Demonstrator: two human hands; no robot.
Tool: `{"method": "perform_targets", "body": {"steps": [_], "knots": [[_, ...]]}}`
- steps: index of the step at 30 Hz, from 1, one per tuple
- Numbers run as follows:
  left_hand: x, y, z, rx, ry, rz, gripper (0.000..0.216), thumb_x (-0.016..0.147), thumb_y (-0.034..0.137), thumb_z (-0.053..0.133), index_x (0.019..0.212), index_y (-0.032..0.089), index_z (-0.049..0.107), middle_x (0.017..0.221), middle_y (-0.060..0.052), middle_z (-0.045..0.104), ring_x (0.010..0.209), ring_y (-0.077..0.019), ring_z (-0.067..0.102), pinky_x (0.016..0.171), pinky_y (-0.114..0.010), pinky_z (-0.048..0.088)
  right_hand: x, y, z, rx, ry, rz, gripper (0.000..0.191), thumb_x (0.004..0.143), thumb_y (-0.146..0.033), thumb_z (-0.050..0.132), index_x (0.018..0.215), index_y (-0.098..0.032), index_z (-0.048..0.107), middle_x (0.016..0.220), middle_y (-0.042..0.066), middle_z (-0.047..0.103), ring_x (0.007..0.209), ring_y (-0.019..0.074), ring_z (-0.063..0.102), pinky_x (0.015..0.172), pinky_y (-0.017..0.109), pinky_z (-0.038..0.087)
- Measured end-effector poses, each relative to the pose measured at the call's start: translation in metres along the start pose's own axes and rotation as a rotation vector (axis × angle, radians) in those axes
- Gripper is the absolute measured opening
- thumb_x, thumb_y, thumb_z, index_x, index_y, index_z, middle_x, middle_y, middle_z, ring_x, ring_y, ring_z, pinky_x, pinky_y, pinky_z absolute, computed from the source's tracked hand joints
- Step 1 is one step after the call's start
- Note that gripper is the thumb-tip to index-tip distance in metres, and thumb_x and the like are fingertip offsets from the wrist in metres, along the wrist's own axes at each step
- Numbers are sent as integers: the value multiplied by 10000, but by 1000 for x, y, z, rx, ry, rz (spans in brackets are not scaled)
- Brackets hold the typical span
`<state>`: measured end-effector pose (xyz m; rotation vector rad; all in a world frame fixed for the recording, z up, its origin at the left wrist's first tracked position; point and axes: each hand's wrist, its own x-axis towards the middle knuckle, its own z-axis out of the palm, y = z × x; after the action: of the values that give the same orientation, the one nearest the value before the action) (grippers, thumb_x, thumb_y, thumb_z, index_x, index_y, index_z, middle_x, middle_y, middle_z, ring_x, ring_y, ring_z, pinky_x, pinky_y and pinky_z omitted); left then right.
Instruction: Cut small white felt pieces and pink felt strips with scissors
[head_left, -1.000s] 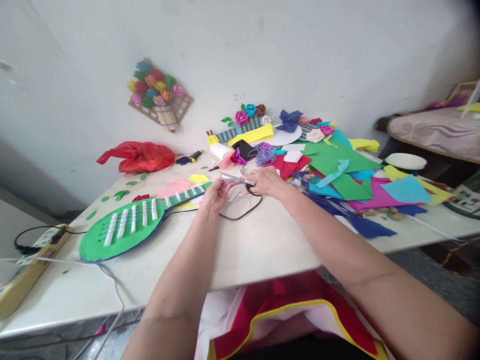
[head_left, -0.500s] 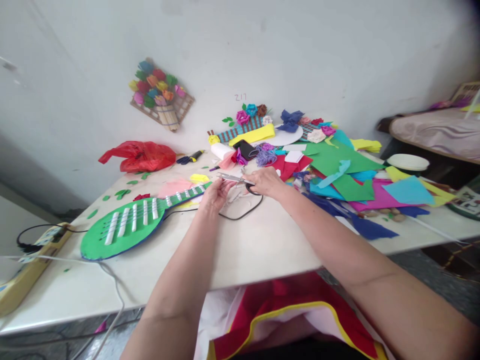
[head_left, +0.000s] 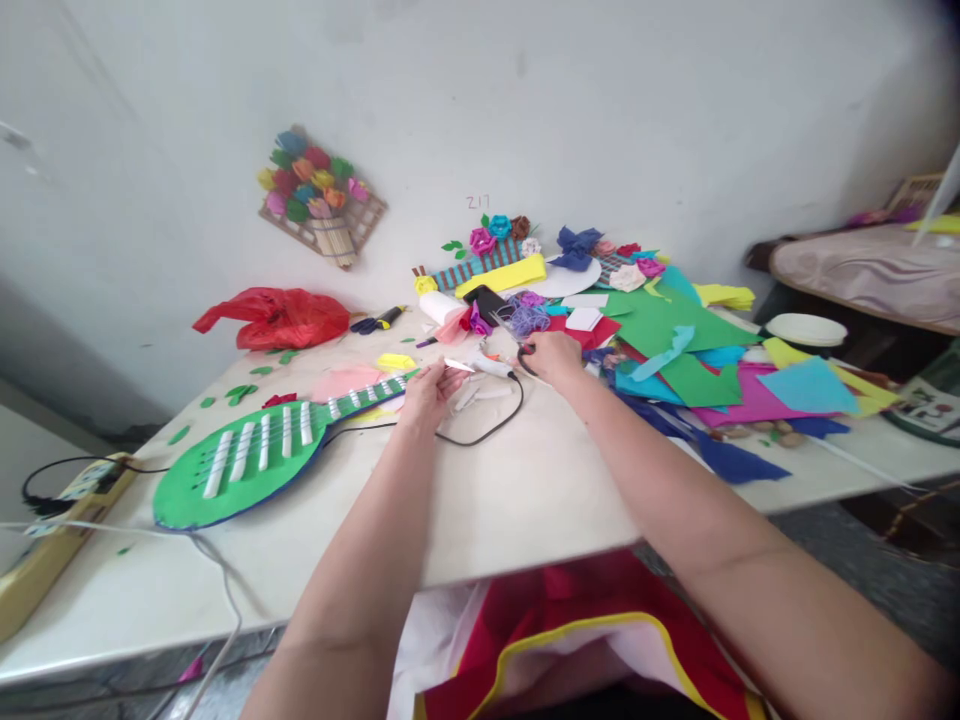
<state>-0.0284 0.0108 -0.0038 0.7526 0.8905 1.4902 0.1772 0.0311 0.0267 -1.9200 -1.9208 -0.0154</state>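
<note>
My left hand is closed around the end of a small white strip with a pointed tip. My right hand has its fingers in the dark handles of a pair of scissors, whose blades point away from me, clear of the strip. Between the hands lies a white glue gun with a black cord, and white scraps are scattered below it. Left of my left hand, the neck of a green guitar-shaped craft with white bars reaches close to my fingers.
A red plastic bag, dark pliers-like tool and green paper leaves lie on the left. Coloured sheets, a black phone and purple yarn crowd the right and back. A power strip sits at the left edge.
My right hand has moved right with the scissors, away from my left hand. The glue gun now shows where the scissors were. The left hand keeps the white strip.
</note>
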Motion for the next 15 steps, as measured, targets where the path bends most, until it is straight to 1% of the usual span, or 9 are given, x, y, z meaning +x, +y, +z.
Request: {"method": "perform_targets", "body": {"steps": [4,7,10,12,15], "knots": [[0,0,-1,49,-9,38,161,741,242,625,661,104,600,611,-65,661,598,-150,658,534,-206,513,7,14,-1,-84,-98,54,442,704,-443,589,1006,-131,675,1026,170,651,971,295,586,787,361,442],[-2,1,1,94,-4,55,199,696,279,665,642,102,592,579,-58,649,572,-157,651,513,-210,496,9,19,1,-100,-146,78,443,695,-380,604,1033,-100,659,1028,191,643,970,298,592,769,346,455],[-5,2,2,150,-9,75,252,653,328,700,641,103,588,569,-57,645,554,-158,645,500,-212,482,11,24,4,-74,-206,37,414,704,-366,589,1009,-97,661,1002,187,648,933,273,608,738,311,463],[-5,2,2,171,-34,96,284,633,357,715,666,104,591,588,-59,652,558,-155,644,503,-210,477,13,26,5,-61,-224,7,383,712,-359,572,968,-91,667,966,183,656,889,250,621,709,289,466],[-4,0,1,172,-101,137,318,621,388,721,715,111,595,630,-58,664,580,-145,645,521,-206,477,13,28,6,-55,-198,-11,379,697,-351,583,937,-71,671,916,189,660,845,245,631,679,285,470]]}}
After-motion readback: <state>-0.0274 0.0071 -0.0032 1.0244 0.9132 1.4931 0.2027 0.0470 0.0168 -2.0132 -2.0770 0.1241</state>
